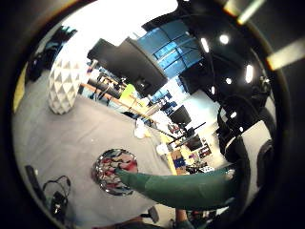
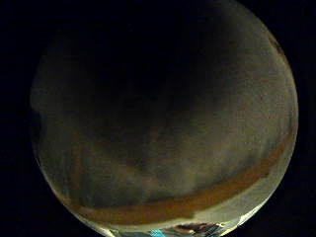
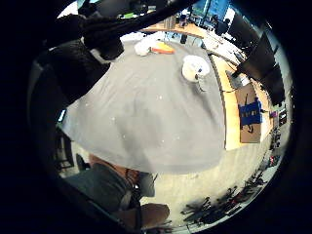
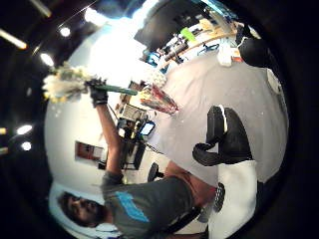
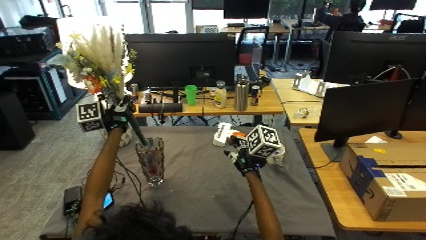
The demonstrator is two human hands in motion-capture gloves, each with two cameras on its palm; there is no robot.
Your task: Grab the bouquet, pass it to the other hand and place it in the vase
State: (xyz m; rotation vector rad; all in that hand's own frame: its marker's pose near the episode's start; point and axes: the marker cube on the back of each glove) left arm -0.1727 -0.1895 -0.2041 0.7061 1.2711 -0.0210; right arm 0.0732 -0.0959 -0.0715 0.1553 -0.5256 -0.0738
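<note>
My left hand (image 5: pixel 116 117) is raised at the table's left and grips the green stem (image 5: pixel 135 131) of the bouquet (image 5: pixel 100 55) of pale plumes with orange and yellow flowers. The bouquet stands nearly upright, tilted left. The stem's lower end (image 1: pixel 125 175) is at the mouth of the patterned glass vase (image 5: pixel 152 160) on the grey tablecloth; I cannot tell if it is inside. The vase's mouth (image 1: pixel 114 171) shows from above in the left palm view. My right hand (image 5: pixel 246 159) hovers over the table's middle, fingers (image 4: pixel 219 139) loosely curled and holding nothing.
A white faceted vase (image 1: pixel 64 86) stands behind the glass one. A white and orange object (image 5: pixel 223 135) and a white roll (image 3: pixel 195 68) lie at the table's back right. A phone with cables (image 5: pixel 72 197) lies at the left edge. Monitors and desks stand behind the table.
</note>
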